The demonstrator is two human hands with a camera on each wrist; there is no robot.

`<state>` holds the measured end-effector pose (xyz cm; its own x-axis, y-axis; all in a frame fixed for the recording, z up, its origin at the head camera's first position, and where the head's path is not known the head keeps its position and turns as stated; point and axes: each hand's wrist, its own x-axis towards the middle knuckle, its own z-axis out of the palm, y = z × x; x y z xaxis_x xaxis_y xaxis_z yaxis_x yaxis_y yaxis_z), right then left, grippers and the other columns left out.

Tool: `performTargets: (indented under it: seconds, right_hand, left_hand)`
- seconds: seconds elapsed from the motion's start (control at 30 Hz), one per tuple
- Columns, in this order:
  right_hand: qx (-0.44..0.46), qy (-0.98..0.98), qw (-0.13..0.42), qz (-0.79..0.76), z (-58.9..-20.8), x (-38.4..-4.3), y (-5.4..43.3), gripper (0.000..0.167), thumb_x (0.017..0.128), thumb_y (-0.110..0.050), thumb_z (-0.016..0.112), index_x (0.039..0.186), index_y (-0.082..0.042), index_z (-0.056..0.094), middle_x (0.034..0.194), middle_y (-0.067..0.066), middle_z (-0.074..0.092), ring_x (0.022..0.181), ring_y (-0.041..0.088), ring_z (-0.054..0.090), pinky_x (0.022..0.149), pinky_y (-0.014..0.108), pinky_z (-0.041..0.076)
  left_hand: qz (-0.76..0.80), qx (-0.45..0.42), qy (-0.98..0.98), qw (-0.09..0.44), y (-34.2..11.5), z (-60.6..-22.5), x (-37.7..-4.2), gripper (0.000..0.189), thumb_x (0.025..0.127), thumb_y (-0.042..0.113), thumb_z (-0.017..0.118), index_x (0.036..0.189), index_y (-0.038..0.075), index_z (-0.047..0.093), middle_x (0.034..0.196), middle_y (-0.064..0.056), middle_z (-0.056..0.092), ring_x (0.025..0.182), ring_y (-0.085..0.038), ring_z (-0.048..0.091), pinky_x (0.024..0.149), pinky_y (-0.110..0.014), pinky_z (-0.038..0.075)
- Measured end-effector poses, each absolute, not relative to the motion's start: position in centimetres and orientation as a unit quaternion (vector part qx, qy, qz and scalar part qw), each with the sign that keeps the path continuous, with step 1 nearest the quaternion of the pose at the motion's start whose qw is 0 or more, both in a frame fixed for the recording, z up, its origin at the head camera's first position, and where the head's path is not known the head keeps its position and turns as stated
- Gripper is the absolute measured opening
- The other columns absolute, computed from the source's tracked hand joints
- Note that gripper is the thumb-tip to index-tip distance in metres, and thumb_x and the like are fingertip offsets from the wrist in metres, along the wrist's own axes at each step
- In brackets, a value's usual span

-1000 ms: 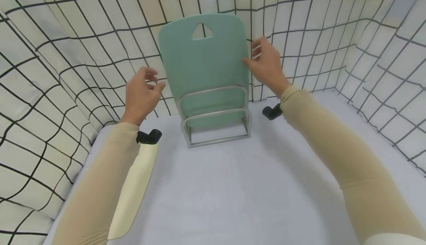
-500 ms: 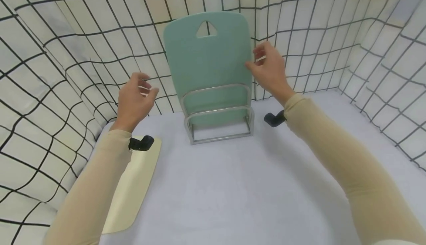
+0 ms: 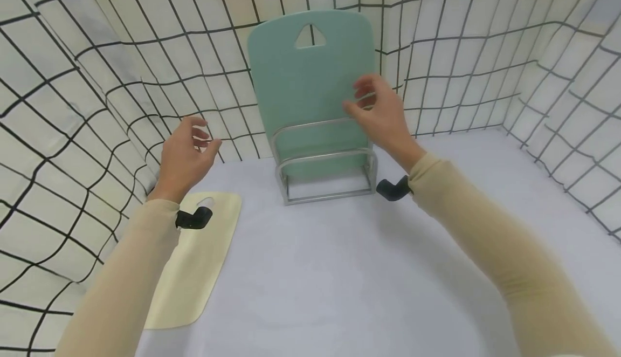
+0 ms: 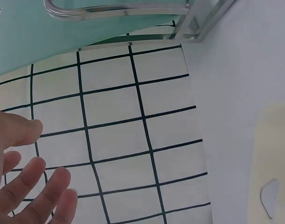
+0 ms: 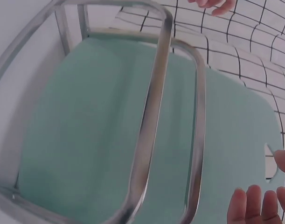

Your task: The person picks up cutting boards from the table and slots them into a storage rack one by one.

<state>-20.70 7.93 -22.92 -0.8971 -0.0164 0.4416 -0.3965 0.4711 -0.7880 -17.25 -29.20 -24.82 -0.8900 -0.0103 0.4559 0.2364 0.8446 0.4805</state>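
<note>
A green cutting board [image 3: 310, 82] stands upright in a metal rack [image 3: 330, 156], leaning back, a triangular hole near its top. My right hand [image 3: 383, 117] hovers in front of the board's right side, fingers loosely bent around nothing; whether it touches the board I cannot tell. In the right wrist view its fingertips [image 5: 254, 200] show near the hole end of the board. To the left, my left hand [image 3: 181, 157] hangs in the air, apart from the board, fingers relaxed. A pale yellow cutting board [image 3: 206, 270] lies flat on the table, partly hidden under my left forearm.
The table [image 3: 310, 276] has a white surface. Behind it and along both sides hangs a white cloth with a black grid [image 3: 461, 60]. A black camera mount [image 3: 194, 218] sits on my left wrist, and another mount [image 3: 393, 189] on my right.
My right hand has left the green board's right edge and come lower, in front of it. My left hand has drawn away to the left and down. The green board stays in the rack.
</note>
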Motion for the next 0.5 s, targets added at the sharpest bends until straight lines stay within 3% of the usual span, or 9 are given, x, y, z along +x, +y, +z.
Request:
performTargets:
  seconds: [0.3,0.5]
  right_hand:
    - [0.157,-0.815,0.164,0.533,-24.2,-19.6,5.8,0.045,0.093,-0.019,0.077,0.13,-0.007,0.055,0.123,0.016,0.064,0.107,0.026,0.068,0.098,0.039,0.057]
    - [0.188,-0.794,0.158,0.557,-25.0,-18.6,3.9,0.045,0.091,-0.017,0.078,0.128,-0.003,0.056,0.118,0.018,0.065,0.105,0.027,0.069,0.099,0.039,0.057]
  left_hand:
    - [-0.251,-0.055,-0.944,0.209,-31.6,-26.0,-16.4,0.046,0.102,0.026,0.06,0.14,0.002,0.05,0.117,-0.023,0.064,0.104,-0.04,0.068,0.081,-0.05,0.052]
    - [-0.246,-0.058,-0.946,0.2,-32.9,-26.3,-15.7,0.048,0.102,0.026,0.061,0.141,0.002,0.05,0.119,-0.025,0.064,0.104,-0.041,0.068,0.081,-0.051,0.052]
